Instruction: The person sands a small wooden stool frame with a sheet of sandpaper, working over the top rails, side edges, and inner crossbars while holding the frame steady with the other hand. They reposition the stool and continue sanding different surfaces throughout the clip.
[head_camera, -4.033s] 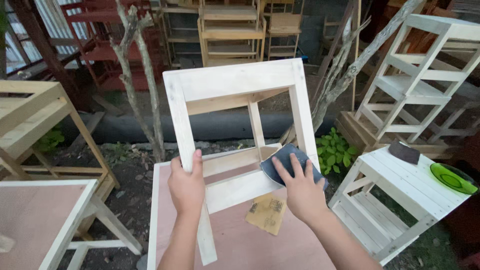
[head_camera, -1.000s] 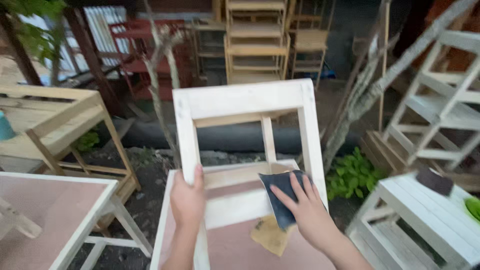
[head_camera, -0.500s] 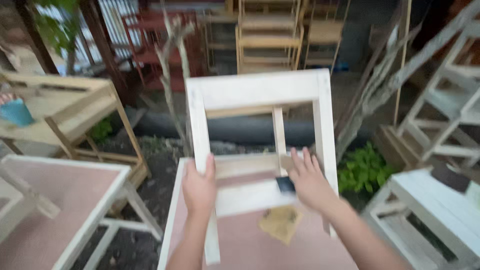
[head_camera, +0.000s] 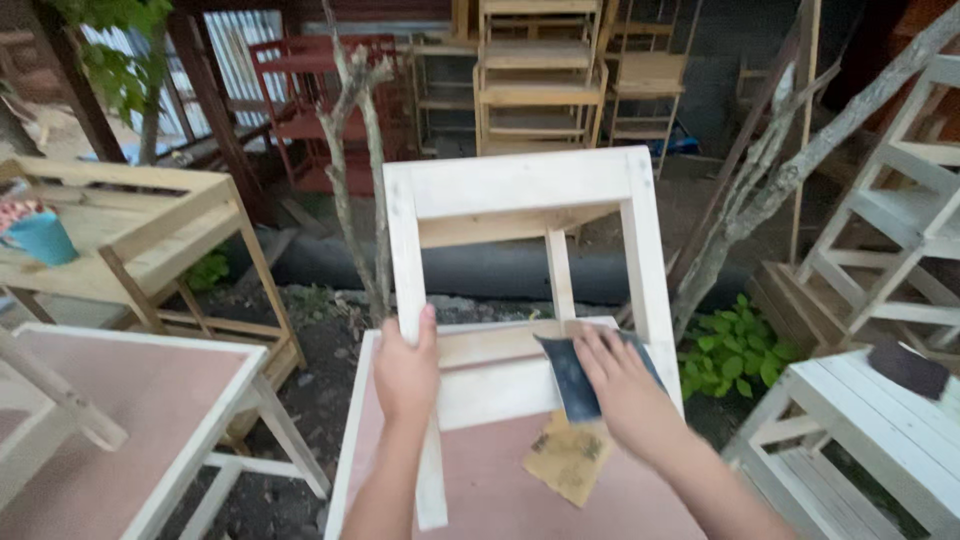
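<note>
A white-painted wooden frame (head_camera: 520, 190) stands upright on a pinkish tabletop (head_camera: 500, 500), between the two hands. The left hand (head_camera: 405, 370) is clamped around its left post. The right hand (head_camera: 625, 385) lies flat, pressing a dark sheet of sandpaper (head_camera: 570, 380) against the frame's lower crossbar. A tan sandpaper piece (head_camera: 568, 460) lies on the tabletop just near of it. A white shelf unit (head_camera: 860, 430) stands to the right.

Wood and abrasive paper, all matt

Frame (head_camera: 520, 190): white-painted wood, matt, bare timber on inner rails. Dark sanding sheet (head_camera: 572, 375): gritty, flexible. Tan sandpaper (head_camera: 566, 458): rough paper. Tabletop (head_camera: 500, 490): pinkish matt board, white edging.
</note>
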